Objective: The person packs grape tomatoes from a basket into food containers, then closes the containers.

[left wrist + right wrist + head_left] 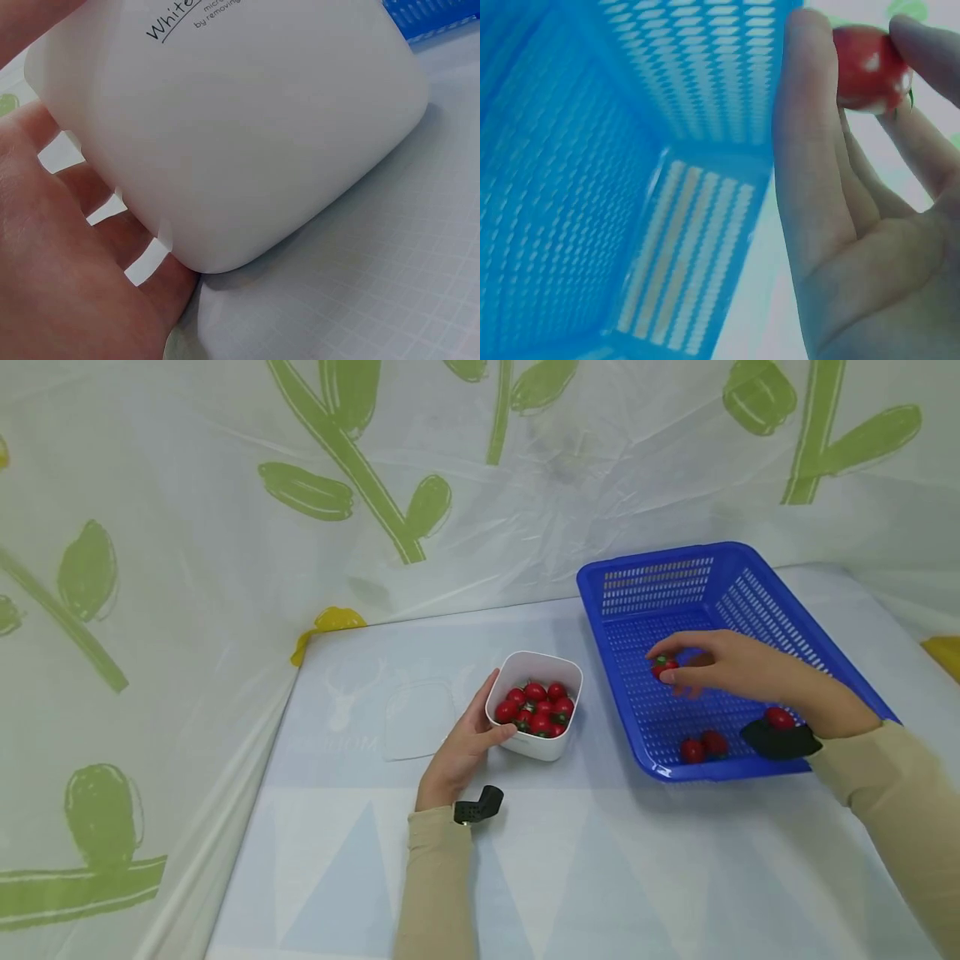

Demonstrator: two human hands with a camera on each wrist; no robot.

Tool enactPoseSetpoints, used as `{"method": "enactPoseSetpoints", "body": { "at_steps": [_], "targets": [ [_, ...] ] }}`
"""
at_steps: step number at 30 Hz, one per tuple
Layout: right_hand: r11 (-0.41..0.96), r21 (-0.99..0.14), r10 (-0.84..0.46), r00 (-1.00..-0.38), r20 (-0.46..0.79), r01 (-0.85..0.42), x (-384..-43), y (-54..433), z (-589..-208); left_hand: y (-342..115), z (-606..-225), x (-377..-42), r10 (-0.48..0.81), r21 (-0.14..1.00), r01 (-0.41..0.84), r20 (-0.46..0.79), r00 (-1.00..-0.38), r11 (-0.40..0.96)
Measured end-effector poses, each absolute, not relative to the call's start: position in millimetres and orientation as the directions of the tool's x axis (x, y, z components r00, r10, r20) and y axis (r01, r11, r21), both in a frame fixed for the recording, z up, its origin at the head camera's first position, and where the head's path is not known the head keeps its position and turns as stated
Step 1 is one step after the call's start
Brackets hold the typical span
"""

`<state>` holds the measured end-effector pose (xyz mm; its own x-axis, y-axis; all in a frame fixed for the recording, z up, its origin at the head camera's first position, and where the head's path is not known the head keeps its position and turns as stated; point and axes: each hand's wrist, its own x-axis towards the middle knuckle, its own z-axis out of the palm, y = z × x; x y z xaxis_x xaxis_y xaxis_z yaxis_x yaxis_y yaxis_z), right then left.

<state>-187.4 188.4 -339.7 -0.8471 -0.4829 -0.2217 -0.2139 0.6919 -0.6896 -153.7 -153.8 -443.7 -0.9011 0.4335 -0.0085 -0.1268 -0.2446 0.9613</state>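
My left hand [459, 753] holds a white square plastic container [542, 747] by its left side, thumb over the near rim. In the left wrist view, its fingers wrap the white wall [247, 142], which bears dark lettering. Several cherry tomatoes [534, 692] with green stems lie inside. Over the blue basket [630, 718], my right hand [731, 670] pinches one cherry tomato [664, 668] between thumb and fingers. The right wrist view shows this pinched tomato [870, 69] up close, clear of the basket wall [697, 90]. More tomatoes [692, 751] lie at the basket's near side.
A flat, see-through square lid [420, 720] lies on the table left of the container. The pale patterned tablecloth [585, 868] runs under everything. Behind the table hangs a white sheet [480, 552] with green plant prints. Dark wrist cameras [478, 806] sit on both wrists.
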Motion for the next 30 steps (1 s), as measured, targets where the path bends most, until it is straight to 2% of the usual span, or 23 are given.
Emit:
{"method": "enactPoseSetpoints", "body": {
  "at_steps": [4,9,22,30],
  "targets": [
    [0.645,-0.737,-0.466,-0.868,-0.172,-0.200,-180,178,-336,-153,-444,-154,0.436,0.963,-0.124,-0.007,-0.900,-0.241],
    [0.608,-0.754,-0.472,-0.877,-0.094,-0.247,-171,167,-335,-153,-445,-153,0.432,0.964,-0.129,-0.017,-0.902,-0.231],
    [0.516,-0.820,-0.420,-0.908,0.008,-0.246,-148,143,-336,-154,-444,-153,0.440,0.969,-0.122,-0.015,-0.898,-0.216],
    [0.542,-0.793,-0.339,-0.936,0.095,-0.277,-144,129,-339,-156,-457,-158,0.424,0.967,-0.138,-0.036,-0.905,-0.213]
  ]
}}
